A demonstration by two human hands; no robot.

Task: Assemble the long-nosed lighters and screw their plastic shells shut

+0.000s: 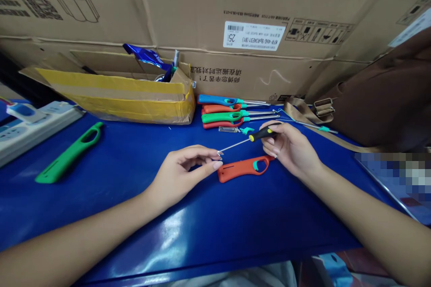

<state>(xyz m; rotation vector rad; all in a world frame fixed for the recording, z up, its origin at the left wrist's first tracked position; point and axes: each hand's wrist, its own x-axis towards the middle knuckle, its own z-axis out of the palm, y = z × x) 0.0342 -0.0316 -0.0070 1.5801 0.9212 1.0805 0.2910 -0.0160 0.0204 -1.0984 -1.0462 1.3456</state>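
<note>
My right hand is closed around the black and yellow handle of a screwdriver, whose thin shaft points left. At the shaft's tip, my left hand pinches with thumb and fingers. A small shiny piece shows at those fingertips, too small to name. Just below lies an orange lighter handle with a teal trigger, its left end beside my left thumb. Behind my hands, several long-necked lighters in blue, orange, green and red lie stacked. A clear tank and a teal trigger piece lie in front of them.
A green lighter shell lies at the left, near a white power strip. An open cardboard box with yellow tape stands behind. Large cartons wall off the back of the blue table. A brown bag sits at the right.
</note>
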